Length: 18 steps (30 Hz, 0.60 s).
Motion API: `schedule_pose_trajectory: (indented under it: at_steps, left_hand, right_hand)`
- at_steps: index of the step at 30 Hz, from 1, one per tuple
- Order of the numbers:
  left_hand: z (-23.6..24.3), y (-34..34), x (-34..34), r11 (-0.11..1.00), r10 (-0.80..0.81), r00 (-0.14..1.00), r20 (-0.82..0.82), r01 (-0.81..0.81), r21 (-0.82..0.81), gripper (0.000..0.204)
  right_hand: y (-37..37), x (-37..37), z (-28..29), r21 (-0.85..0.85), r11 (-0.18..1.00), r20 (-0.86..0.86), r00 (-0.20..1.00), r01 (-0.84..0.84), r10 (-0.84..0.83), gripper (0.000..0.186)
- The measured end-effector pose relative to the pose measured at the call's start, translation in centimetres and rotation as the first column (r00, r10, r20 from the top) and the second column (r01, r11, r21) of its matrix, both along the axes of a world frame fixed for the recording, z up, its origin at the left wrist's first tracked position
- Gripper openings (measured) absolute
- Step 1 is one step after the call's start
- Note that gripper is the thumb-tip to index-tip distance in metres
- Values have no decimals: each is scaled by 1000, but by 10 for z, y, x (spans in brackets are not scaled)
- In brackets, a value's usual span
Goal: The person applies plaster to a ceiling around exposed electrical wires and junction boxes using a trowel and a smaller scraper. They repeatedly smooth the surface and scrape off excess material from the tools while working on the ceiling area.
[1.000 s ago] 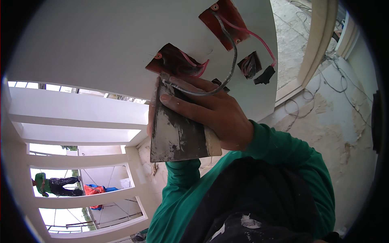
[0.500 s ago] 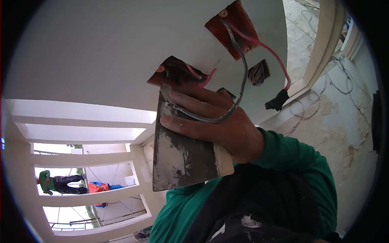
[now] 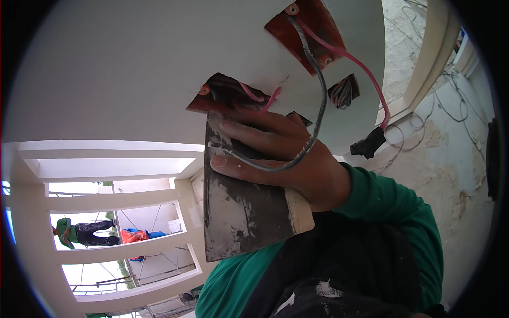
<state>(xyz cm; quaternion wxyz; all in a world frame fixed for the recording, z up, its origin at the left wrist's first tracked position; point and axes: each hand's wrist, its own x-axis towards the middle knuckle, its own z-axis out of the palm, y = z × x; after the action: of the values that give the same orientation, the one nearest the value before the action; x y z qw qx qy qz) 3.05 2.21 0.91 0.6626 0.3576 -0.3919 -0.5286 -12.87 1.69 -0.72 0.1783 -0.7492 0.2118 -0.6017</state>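
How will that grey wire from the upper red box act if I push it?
The grey wire probably bends yet springs back, since it holds a wide arc. It likely swings rather than slides away, as one end enters the upper red box. Pale specks suggest a gritty feel.

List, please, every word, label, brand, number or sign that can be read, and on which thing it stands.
None: no readable text shows.
The dark, flat trapezoid blade in the right hand carries only pale smears.
The red, four-sided wall box and black-wrapped wire end show no lettering.
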Motion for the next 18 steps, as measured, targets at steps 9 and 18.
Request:
schedule_pose_trajectory:
  at_steps: [9, 18]
  left_hand:
    - [5, -3, 1, 1000, 0, 1000, 21, 0, -7, 63]
    - [3, -3, 3, 1000, 12, 999, 39, -11, -12, 65]
  right_hand:
    - [-2, 3, -3, -20, 999, -3, 999, 34, -34, 60]
    - [-3, 2, 0, -7, 1000, 1, 1000, 18, -18, 59]
